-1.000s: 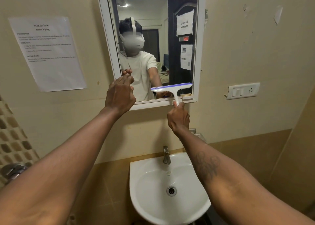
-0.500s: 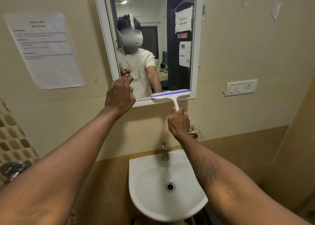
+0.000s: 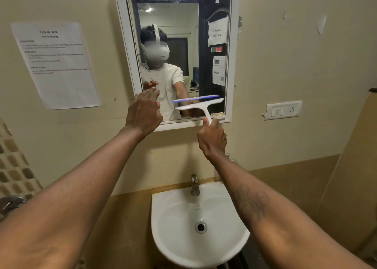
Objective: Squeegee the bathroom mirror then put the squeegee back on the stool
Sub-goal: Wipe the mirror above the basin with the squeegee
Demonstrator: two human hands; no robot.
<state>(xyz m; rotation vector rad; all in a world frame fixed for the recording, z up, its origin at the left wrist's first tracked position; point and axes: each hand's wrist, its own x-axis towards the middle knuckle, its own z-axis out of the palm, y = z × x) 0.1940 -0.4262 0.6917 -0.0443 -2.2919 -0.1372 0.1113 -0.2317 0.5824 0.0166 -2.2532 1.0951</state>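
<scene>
Bathroom view from a head-worn camera, looking forward and down along two bare forearms raised toward a white-framed rectangular wall mirror (image 3: 191, 44). The right hand (image 3: 212, 140) is curled tightly round the handle of a white plastic T-shaped squeegee with a blue rubber blade (image 3: 201, 105), gripping it just below the mirror's bottom frame. The squeegee's head lies across the lower right part of the glass, blue blade uppermost, slightly tilted so its right end sits higher than its left. The blade looks to be against the glass, though actual contact cannot be confirmed. The left hand (image 3: 143, 110) is open, its fingers straight and held together, reaching toward the lower left part of the glass. Whether its fingertips touch the glass is unclear. It holds nothing and sits well apart from the squeegee head. The mirror reflects a person in a white short-sleeved shirt wearing a headset, with a dark door and paper notices behind. Below the mirror, a white ceramic wash basin (image 3: 173, 238) is fixed to the wall, with a short metal tap (image 3: 194, 185) at its back edge. A printed white paper sheet (image 3: 57, 64) is stuck to the cream wall left of the mirror. A white switch and socket plate (image 3: 283, 110) is mounted to the right of it.
</scene>
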